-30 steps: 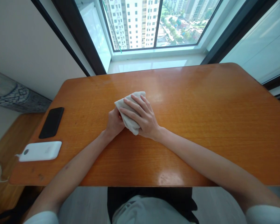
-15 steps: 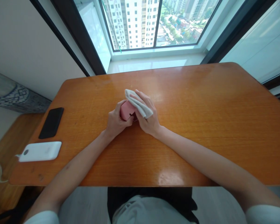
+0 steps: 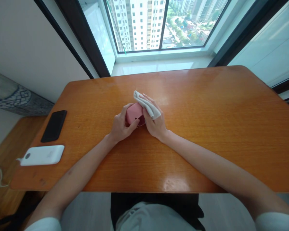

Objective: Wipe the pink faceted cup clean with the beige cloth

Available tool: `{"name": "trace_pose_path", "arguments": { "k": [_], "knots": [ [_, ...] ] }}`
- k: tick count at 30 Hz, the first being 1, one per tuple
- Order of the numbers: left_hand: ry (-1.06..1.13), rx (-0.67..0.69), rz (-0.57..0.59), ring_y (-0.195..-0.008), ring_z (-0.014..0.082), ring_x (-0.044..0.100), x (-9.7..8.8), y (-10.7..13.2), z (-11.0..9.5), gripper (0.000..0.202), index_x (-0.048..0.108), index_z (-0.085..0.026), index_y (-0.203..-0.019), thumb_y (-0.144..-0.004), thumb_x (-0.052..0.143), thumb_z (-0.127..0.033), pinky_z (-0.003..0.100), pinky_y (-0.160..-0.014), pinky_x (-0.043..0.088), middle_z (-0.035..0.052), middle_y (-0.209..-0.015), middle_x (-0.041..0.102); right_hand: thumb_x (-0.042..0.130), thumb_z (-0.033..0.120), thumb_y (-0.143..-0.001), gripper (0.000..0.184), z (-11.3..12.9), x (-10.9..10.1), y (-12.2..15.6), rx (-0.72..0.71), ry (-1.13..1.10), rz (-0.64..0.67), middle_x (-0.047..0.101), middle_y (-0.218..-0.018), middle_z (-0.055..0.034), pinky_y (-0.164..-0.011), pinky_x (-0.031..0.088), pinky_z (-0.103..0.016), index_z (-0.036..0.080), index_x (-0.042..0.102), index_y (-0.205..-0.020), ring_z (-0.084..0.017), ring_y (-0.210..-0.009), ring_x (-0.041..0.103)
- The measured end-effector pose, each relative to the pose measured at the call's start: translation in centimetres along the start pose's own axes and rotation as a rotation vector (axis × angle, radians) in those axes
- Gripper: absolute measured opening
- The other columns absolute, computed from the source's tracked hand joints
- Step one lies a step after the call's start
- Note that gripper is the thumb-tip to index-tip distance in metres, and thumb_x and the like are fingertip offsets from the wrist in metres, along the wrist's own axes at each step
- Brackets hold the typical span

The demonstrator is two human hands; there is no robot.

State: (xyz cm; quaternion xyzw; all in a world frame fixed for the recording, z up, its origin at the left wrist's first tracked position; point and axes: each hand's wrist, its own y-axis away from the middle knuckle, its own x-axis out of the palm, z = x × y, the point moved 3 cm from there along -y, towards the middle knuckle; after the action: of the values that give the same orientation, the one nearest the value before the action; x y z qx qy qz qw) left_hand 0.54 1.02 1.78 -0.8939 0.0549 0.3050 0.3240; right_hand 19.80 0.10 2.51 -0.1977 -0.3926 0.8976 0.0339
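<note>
A small pink box-like object (image 3: 133,113) sits between both hands near the middle of the orange wooden table (image 3: 207,128). My left hand (image 3: 119,126) grips its left side, fingers curled round it. My right hand (image 3: 155,123) holds a folded white cloth (image 3: 148,106) against the object's right side, with the cloth draped over the fingers. Part of the pink object is hidden behind the fingers.
A black phone (image 3: 54,125) lies near the table's left edge. A white power bank (image 3: 42,155) with a cable lies just in front of it. A large window stands beyond the far edge. A lower wooden surface (image 3: 0,154) adjoins the table on the left.
The cloth covered the pink object a second ago. My right hand has drawn the cloth off to the right, and the pink object now shows in my left hand.
</note>
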Motion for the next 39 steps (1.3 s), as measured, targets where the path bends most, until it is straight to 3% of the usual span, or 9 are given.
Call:
{"name": "trace_pose_path", "arguments": {
  "k": [5, 11, 15, 17, 23, 29, 31, 35, 39],
  "knots": [
    [0.052, 0.059, 0.002, -0.057, 0.018, 0.057, -0.1, 0.4, 0.7, 0.057, 0.064, -0.021, -0.128, -0.106, 0.064, -0.073, 0.034, -0.057, 0.047, 0.0016, -0.078, 0.071, 0.06, 0.043, -0.112, 0.058, 1.2, 0.1, 0.7, -0.253, 0.13, 0.133, 0.059, -0.179, -0.0027, -0.145, 0.038, -0.068, 0.041, 0.059, -0.17, -0.037, -0.173, 0.048],
    [0.061, 0.021, -0.018, -0.083, 0.0215, 0.075, -0.2, 0.2, 0.2, 0.064, 0.058, -0.02, -0.152, -0.106, 0.07, -0.064, 0.036, -0.076, 0.061, 0.0106, -0.118, 0.082, 0.044, 0.038, -0.117, 0.058, 0.5, -0.2, 0.3, -0.044, 0.056, 0.034, 0.058, -0.179, -0.0087, -0.138, 0.051, -0.061, 0.034, 0.051, -0.175, -0.031, -0.167, 0.057],
    [0.114, 0.051, 0.013, -0.061, 0.0184, 0.059, 0.0, 0.8, 1.3, 0.054, 0.068, -0.02, -0.114, -0.104, 0.068, -0.072, 0.035, -0.057, 0.048, 0.003, -0.079, 0.072, 0.058, 0.05, -0.111, 0.063, 1.7, 0.1, 0.9, -0.301, 0.149, 0.155, 0.06, -0.178, -0.0054, -0.144, 0.037, -0.072, 0.039, 0.055, -0.173, -0.041, -0.173, 0.047],
    [0.117, 0.058, 0.015, -0.057, 0.0174, 0.052, 0.0, 0.9, 1.5, 0.054, 0.067, -0.02, -0.106, -0.104, 0.066, -0.074, 0.035, -0.054, 0.044, 0.001, -0.071, 0.066, 0.059, 0.051, -0.111, 0.062, 1.9, 0.2, 1.0, -0.34, 0.159, 0.165, 0.062, -0.176, -0.0056, -0.145, 0.033, -0.073, 0.037, 0.058, -0.171, -0.042, -0.173, 0.046],
    [0.055, 0.013, -0.007, -0.089, 0.0228, 0.076, -0.2, 0.0, -0.1, 0.065, 0.057, -0.021, -0.152, -0.107, 0.067, -0.066, 0.035, -0.08, 0.06, 0.0109, -0.121, 0.081, 0.042, 0.037, -0.118, 0.058, 0.5, 0.0, 0.3, -0.021, 0.075, -0.004, 0.062, -0.176, -0.0098, -0.136, 0.052, -0.06, 0.033, 0.052, -0.174, -0.03, -0.166, 0.058],
    [0.099, 0.05, 0.001, -0.058, 0.0163, 0.051, -0.1, 0.5, 0.9, 0.058, 0.063, -0.021, -0.124, -0.105, 0.065, -0.076, 0.034, -0.059, 0.043, -0.0012, -0.077, 0.066, 0.059, 0.047, -0.111, 0.057, 1.5, 0.1, 0.9, -0.24, 0.165, 0.152, 0.06, -0.178, -0.0032, -0.144, 0.038, -0.069, 0.039, 0.062, -0.167, -0.039, -0.174, 0.045],
    [0.079, 0.033, -0.011, -0.063, 0.0169, 0.058, -0.1, 0.3, 0.6, 0.057, 0.063, -0.021, -0.132, -0.107, 0.065, -0.071, 0.033, -0.062, 0.048, 0.001, -0.084, 0.071, 0.053, 0.043, -0.114, 0.054, 1.2, 0.1, 0.6, -0.168, 0.109, 0.098, 0.061, -0.177, -0.0064, -0.142, 0.042, -0.065, 0.035, 0.062, -0.167, -0.035, -0.171, 0.05],
    [0.064, 0.04, -0.007, -0.093, 0.0231, 0.077, -0.3, -0.2, -0.6, 0.063, 0.058, -0.02, -0.152, -0.107, 0.068, -0.064, 0.035, -0.082, 0.061, 0.0119, -0.124, 0.08, 0.039, 0.037, -0.119, 0.054, 0.2, 0.1, 0.2, 0.027, 0.007, -0.01, 0.065, -0.173, -0.0104, -0.137, 0.051, -0.058, 0.031, 0.057, -0.17, -0.028, -0.166, 0.058],
    [0.095, 0.056, -0.02, -0.066, 0.0173, 0.063, -0.3, 0.1, 0.3, 0.053, 0.063, -0.02, -0.132, -0.106, 0.066, -0.066, 0.031, -0.061, 0.051, 0.003, -0.09, 0.075, 0.056, 0.047, -0.113, 0.06, 1.1, 0.2, 0.9, -0.144, 0.132, 0.118, 0.057, -0.181, -0.0047, -0.143, 0.041, -0.068, 0.039, 0.056, -0.172, -0.037, -0.174, 0.046]
  ]
}}
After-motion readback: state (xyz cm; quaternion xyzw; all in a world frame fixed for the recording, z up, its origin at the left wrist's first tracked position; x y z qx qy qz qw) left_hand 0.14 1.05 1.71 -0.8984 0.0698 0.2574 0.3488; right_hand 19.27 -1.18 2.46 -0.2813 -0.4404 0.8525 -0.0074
